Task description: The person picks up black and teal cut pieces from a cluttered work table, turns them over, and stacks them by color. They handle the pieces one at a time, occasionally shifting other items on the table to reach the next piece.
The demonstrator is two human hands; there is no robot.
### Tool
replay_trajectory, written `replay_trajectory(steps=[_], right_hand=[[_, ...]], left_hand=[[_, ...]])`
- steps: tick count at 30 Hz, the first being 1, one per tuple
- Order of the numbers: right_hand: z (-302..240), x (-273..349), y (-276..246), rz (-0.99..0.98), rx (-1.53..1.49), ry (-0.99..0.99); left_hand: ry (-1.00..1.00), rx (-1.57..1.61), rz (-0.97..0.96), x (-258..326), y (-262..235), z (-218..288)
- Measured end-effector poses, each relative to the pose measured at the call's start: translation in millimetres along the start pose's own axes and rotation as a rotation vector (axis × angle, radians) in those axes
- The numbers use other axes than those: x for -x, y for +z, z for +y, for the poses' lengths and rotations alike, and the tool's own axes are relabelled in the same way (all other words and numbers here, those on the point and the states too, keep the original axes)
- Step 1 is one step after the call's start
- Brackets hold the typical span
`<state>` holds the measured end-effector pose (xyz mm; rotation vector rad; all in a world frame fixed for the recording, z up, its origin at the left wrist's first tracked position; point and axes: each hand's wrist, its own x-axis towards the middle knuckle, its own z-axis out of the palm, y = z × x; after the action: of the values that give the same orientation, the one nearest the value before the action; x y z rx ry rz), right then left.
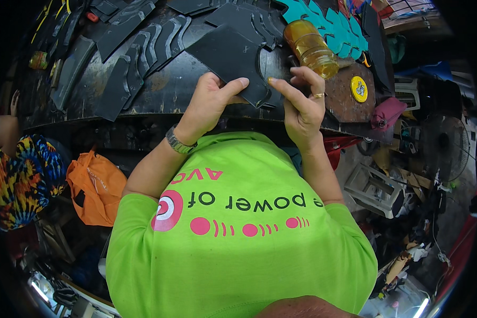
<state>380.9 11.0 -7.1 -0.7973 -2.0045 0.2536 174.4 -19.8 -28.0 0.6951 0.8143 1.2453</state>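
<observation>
My left hand (211, 100) is closed on the near edge of a flat black cut piece (230, 53), thumb on top. The piece looks like leather or a similar sheet and has a curved notch on its right side. Beside that notch is my right hand (305, 103), its index finger stretched toward the edge and the other fingers bent. An amber smear shows on that fingertip; nothing is held in this hand. Just beyond it, a clear jar (306, 41) contains amber, glue-like liquid. Whether the jar stands or leans I cannot tell.
Several black cut pieces (116, 85) overlap across the dark table (167, 95). Teal cut pieces (342, 34) lie at the far right. A yellow lid (359, 89) rests on a brown board (344, 103). Below left hangs an orange bag (95, 183); another person's arm (8, 124) shows far left.
</observation>
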Motion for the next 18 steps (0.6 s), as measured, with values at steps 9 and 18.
replay_trajectory(steps=[9, 18], right_hand=[[5.1, 4.1, 4.9, 0.013, -0.173, 0.136], [-6.5, 0.5, 1.3, -0.085, -0.629, 0.585]], left_hand=[[0.003, -0.052, 0.011, -0.5, 5.9, 4.3], [0.066, -0.097, -0.003, -8.9, 7.4, -3.4]])
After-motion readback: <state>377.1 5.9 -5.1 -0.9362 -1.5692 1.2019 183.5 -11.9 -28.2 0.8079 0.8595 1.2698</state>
